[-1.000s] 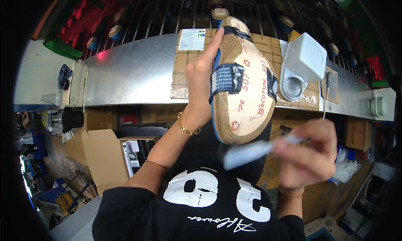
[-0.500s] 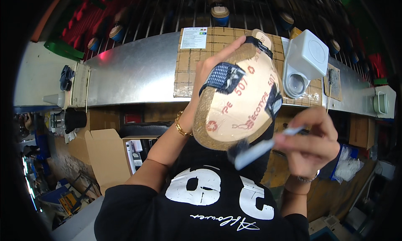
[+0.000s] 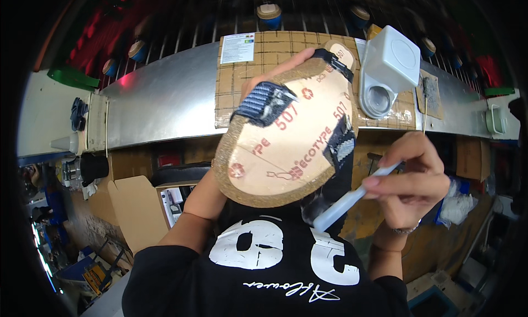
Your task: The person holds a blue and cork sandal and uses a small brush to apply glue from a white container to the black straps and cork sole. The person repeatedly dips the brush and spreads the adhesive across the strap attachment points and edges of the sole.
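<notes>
My left hand [image 3: 268, 75] is mostly hidden behind an unfinished sandal [image 3: 275, 146], with its fingers closed round the far left edge. The sandal's underside faces up: a pale insole board with red print, a brown rim, and dark woven straps [image 3: 267, 103] whose ends are folded onto the board. Pinched in my right hand [image 3: 413, 187] is a brush [image 3: 344, 207] with a pale blue-white handle. Its dark bristles, blurred, lie just beyond the sandal's near right rim; I cannot tell whether they touch it.
A white plastic pot with a round cup [image 3: 391, 58] stands on a cardboard sheet [image 3: 234, 88] on the metal ledge [image 3: 159, 97]. Beyond run dark rollers carrying several blue-and-brown pieces. A cardboard box [image 3: 135, 212] sits open at lower left; a thin stick rests on a dirty pad [image 3: 432, 99] at right.
The sandal has shifted left and slightly nearer in the picture, tilting a little. The brush has moved slightly right and nearer, its bristles now less overlapped with the rim.
</notes>
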A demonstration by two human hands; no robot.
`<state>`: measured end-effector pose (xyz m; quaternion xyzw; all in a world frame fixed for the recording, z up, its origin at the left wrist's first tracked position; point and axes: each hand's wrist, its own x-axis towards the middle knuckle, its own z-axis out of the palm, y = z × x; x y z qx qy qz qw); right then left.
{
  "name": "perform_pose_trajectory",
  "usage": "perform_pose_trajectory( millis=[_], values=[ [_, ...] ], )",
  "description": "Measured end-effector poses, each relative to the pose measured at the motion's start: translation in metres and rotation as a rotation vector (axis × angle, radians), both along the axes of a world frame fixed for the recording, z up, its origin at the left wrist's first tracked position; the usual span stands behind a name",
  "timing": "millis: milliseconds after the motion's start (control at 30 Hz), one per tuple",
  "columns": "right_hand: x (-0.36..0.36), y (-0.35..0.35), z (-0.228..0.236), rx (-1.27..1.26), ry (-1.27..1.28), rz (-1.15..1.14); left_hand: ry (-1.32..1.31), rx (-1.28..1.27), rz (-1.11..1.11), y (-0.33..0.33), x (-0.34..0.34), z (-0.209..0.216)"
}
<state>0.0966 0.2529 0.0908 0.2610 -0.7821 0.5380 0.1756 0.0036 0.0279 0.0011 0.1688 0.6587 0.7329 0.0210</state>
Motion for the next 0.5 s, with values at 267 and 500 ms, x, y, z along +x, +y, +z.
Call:
perform_pose_trajectory(
  millis=[267,500],
  values=[
    [-0.004,0.026,-0.020,-0.435,-0.143,0.083,-0.164,0.275,-0.135,-0.015,0.014,0.002],
    [-0.037,0.104,-0.074,0.288,-0.156,-0.683,-0.376,0.915,-0.219,-0.015,0.003,-0.009]
  ],
)
